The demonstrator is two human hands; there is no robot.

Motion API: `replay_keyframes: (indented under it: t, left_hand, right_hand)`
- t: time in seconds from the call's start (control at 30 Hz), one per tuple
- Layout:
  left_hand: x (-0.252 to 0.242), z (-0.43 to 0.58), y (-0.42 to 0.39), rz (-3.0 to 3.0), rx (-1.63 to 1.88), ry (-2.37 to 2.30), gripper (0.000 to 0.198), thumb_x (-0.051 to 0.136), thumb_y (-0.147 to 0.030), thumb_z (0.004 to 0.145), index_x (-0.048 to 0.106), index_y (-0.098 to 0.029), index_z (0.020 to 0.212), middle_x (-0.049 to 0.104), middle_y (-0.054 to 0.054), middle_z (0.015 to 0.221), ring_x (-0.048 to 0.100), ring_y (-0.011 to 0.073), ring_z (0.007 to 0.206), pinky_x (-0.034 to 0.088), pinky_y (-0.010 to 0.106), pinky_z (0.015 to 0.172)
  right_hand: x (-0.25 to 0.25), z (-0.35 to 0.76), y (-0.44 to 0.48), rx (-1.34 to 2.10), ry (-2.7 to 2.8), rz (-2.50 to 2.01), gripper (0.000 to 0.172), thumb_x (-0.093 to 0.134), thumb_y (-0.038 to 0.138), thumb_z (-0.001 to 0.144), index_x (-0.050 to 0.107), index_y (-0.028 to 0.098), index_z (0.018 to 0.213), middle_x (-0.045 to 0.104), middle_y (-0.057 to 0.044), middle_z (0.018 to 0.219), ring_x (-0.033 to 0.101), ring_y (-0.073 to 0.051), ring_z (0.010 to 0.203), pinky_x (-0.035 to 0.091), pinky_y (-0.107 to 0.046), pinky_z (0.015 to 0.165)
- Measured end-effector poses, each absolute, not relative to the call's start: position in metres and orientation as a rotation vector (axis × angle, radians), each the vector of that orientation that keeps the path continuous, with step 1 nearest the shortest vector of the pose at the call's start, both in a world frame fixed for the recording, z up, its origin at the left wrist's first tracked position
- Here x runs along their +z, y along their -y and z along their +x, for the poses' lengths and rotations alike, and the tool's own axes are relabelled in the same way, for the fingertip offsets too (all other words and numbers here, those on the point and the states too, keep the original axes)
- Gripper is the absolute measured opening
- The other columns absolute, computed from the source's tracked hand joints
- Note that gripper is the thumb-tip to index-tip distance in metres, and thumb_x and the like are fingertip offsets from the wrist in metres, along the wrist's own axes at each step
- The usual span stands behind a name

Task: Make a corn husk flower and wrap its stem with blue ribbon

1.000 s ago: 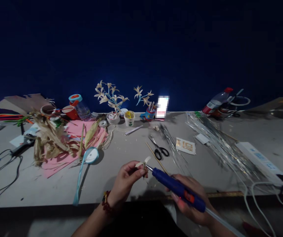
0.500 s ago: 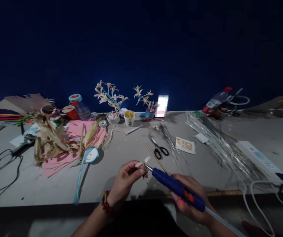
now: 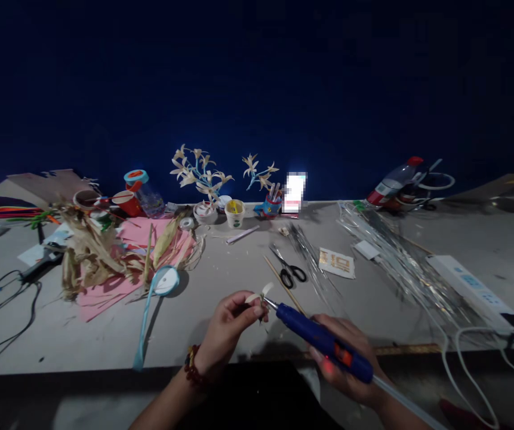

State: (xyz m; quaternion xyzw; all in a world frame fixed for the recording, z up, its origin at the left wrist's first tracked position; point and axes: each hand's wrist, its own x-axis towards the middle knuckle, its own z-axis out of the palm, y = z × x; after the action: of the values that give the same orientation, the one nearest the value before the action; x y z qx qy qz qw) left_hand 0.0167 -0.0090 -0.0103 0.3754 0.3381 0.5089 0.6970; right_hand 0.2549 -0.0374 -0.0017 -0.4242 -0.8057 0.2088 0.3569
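My left hand [image 3: 227, 330] pinches a small pale husk flower piece [image 3: 259, 295] above the table's near edge, fingers closed on its stem. My right hand [image 3: 348, 353] is wrapped round a blue glue gun [image 3: 323, 343] with an orange trigger. The gun's metal tip touches the flower piece just below the petals. A clear glue stick pokes out of the gun's back toward the lower right.
On the grey table [image 3: 104, 334] lie black scissors [image 3: 290, 270], a thin wooden stick [image 3: 279, 282], pale blue ribbon roll [image 3: 165, 282], dried husks on pink paper [image 3: 104, 257], silver wires [image 3: 395, 263], a white power strip [image 3: 471, 286] and cables. Finished husk flowers [image 3: 198, 173] and cups stand at the back.
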Motion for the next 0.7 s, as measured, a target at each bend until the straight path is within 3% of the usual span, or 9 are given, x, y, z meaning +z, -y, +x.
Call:
replay_keyframes:
  t: [0.2,0.47,0.7]
  left_hand:
    - [-0.011,0.016,0.008,0.832,1.135,-0.732,0.012,0.076,-0.026,0.082,0.071,-0.015,0.080,0.069,0.002,0.074,0.060,0.0142,0.074,0.045,0.026,0.075]
    - [-0.013,0.017,0.008,0.813,1.139,-0.720,0.011,0.077,-0.024,0.082,0.071,-0.015,0.082,0.069,0.002,0.076,0.060,0.0136,0.074,0.045,0.026,0.075]
    - [-0.016,0.017,0.009,0.826,1.140,-0.740,0.011,0.077,-0.026,0.082,0.072,-0.016,0.082,0.069,0.003,0.076,0.060,0.0141,0.075,0.046,0.027,0.077]
  right_hand:
    - [-0.004,0.256,0.039,0.504,2.076,-1.086,0.017,0.051,0.040,0.089,0.055,0.023,0.092,0.063,-0.002,0.074,0.061,-0.019,0.062,0.045,-0.030,0.060]
    - [0.003,0.253,0.037,0.534,2.121,-1.072,0.017,0.048,0.038,0.091,0.050,0.023,0.083,0.058,-0.001,0.068,0.056,-0.017,0.058,0.041,-0.028,0.057]
    - [0.011,0.251,0.035,0.568,2.129,-1.014,0.030,0.045,0.046,0.095,0.051,0.023,0.076,0.056,0.000,0.064,0.054,-0.016,0.056,0.038,-0.028,0.055]
